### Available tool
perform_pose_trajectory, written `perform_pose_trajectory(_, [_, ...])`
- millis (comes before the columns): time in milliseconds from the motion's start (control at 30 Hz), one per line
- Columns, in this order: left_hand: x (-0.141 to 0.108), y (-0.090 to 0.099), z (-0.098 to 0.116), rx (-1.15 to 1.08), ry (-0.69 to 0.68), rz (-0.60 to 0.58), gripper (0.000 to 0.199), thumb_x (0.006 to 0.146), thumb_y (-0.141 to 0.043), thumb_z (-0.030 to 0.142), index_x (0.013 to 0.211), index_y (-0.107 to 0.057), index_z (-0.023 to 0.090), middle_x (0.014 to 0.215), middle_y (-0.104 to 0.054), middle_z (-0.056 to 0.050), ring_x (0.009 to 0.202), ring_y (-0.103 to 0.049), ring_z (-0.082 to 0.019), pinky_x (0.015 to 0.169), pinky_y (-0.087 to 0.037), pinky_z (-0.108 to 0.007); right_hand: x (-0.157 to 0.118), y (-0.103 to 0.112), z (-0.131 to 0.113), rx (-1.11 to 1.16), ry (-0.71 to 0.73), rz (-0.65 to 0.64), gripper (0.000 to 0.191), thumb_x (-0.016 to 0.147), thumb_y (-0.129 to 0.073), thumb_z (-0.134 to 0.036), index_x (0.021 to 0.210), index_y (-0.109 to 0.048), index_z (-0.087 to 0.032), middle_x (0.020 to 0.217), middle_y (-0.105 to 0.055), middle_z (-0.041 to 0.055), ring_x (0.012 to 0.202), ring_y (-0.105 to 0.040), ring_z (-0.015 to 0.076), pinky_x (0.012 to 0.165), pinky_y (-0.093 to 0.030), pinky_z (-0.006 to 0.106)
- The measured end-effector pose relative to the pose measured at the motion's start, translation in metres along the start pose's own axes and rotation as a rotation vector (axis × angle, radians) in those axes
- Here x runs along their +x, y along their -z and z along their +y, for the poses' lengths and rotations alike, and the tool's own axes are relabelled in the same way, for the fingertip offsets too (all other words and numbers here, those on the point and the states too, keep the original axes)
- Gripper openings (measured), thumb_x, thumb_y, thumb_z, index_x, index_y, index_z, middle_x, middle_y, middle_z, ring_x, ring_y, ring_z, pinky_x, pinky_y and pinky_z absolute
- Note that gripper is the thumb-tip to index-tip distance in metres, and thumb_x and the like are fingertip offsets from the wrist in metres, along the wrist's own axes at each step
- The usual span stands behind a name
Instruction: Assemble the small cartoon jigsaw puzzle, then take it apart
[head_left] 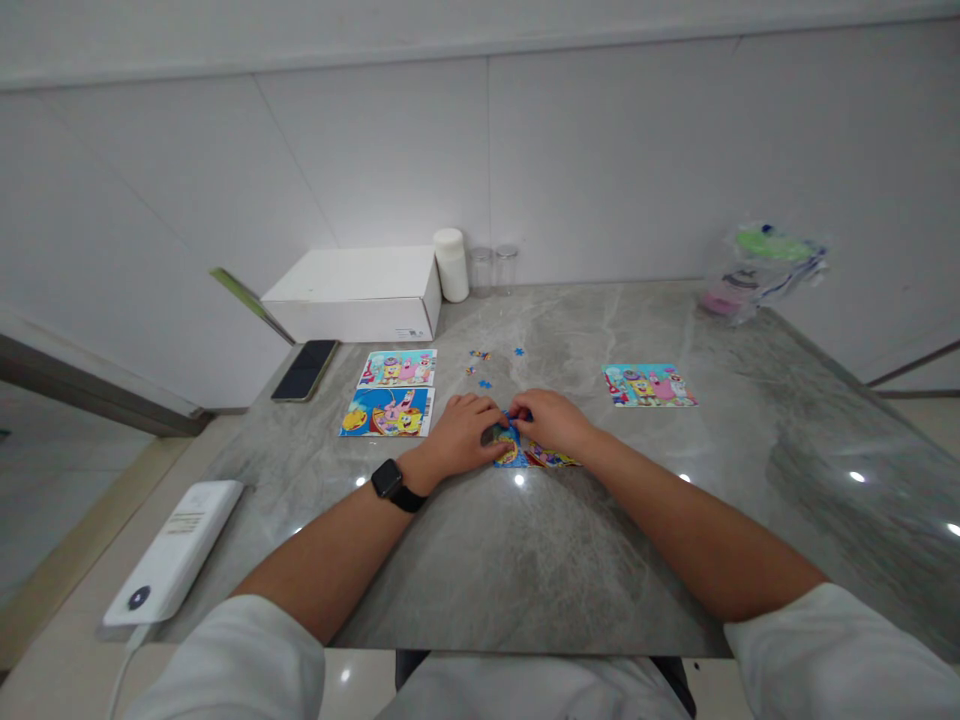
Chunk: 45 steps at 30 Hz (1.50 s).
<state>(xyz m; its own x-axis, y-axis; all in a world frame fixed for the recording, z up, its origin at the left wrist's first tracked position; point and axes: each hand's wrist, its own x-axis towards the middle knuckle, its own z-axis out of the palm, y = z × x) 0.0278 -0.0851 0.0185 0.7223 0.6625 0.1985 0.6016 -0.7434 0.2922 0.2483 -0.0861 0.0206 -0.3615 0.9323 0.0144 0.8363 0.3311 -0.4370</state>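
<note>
A partly covered jigsaw puzzle (513,452) with a blue, yellow and red cartoon picture lies flat under both hands. My left hand (466,437), with a black watch on its wrist, is closed at the puzzle's left side, thumb and fingers pressed to its edge. At the puzzle's top edge my right hand (553,421) pinches a small blue puzzle piece (512,415), mostly hidden by the fingertips. Beyond the hands lie several loose puzzle pieces (485,384). Two picture cards, one pink and turquoise (397,369), one blue (387,413), sit left of my left hand.
Another cartoon picture (649,385) lies to the right. A phone (305,370), white box (352,290), white bottle (451,266) and two clear glasses (505,270) stand behind. A white power bank (176,550) with a cable is front left; a plastic bag (761,275) sits back right.
</note>
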Motion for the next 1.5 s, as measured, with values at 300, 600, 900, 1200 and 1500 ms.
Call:
perform_pose_trajectory(300, [-0.001,-0.001,-0.002,-0.005,-0.015,0.002,0.030,0.094,-0.074,0.048,0.119,-0.076,0.031,0.118,-0.071,-0.005,0.113,-0.062,-0.027,0.099,-0.044,-0.044,0.000,-0.001,0.003,-0.054,-0.028,0.026,0.005,0.090,-0.075,-0.023,0.093,-0.079,-0.022,0.094,-0.074,0.0053,0.087,-0.065,0.0193,0.076,-0.042,0.029])
perform_pose_trajectory(600, [-0.001,-0.003,-0.002,0.002,-0.022,0.007,0.028,0.095,-0.074,0.045,0.119,-0.078,0.031,0.121,-0.071,-0.005,0.112,-0.063,-0.026,0.100,-0.044,-0.044,-0.004,0.005,-0.002,-0.120,-0.011,-0.024,0.009,0.092,-0.073,-0.023,0.096,-0.081,-0.023,0.099,-0.077,0.0061,0.093,-0.067,0.0210,0.078,-0.043,0.029])
perform_pose_trajectory(900, [0.000,-0.003,-0.004,-0.042,-0.008,-0.005,0.026,0.093,-0.075,0.042,0.117,-0.078,0.031,0.120,-0.071,-0.005,0.113,-0.063,-0.026,0.101,-0.045,-0.044,-0.006,0.008,-0.006,-0.149,0.030,-0.054,0.013,0.094,-0.069,-0.022,0.101,-0.081,-0.023,0.103,-0.077,0.0059,0.095,-0.068,0.0210,0.079,-0.044,0.029])
perform_pose_trajectory(1200, [0.001,-0.002,-0.005,-0.087,-0.007,0.006,0.027,0.093,-0.077,0.050,0.110,-0.079,0.030,0.117,-0.072,-0.005,0.113,-0.064,-0.026,0.100,-0.045,-0.043,0.003,0.015,0.013,-0.038,0.130,0.028,0.011,0.092,-0.072,-0.024,0.098,-0.080,-0.022,0.097,-0.076,0.0047,0.091,-0.066,0.0190,0.083,-0.045,0.029])
perform_pose_trajectory(1500, [0.003,-0.003,-0.011,-0.094,0.004,-0.004,0.018,0.100,-0.067,0.041,0.102,-0.079,0.028,0.114,-0.075,-0.004,0.111,-0.065,-0.024,0.100,-0.045,-0.042,0.019,0.033,0.094,0.191,-0.161,0.618,0.020,0.090,-0.060,-0.031,0.088,-0.076,-0.020,0.089,-0.074,0.0069,0.075,-0.062,0.0199,0.078,-0.049,0.034])
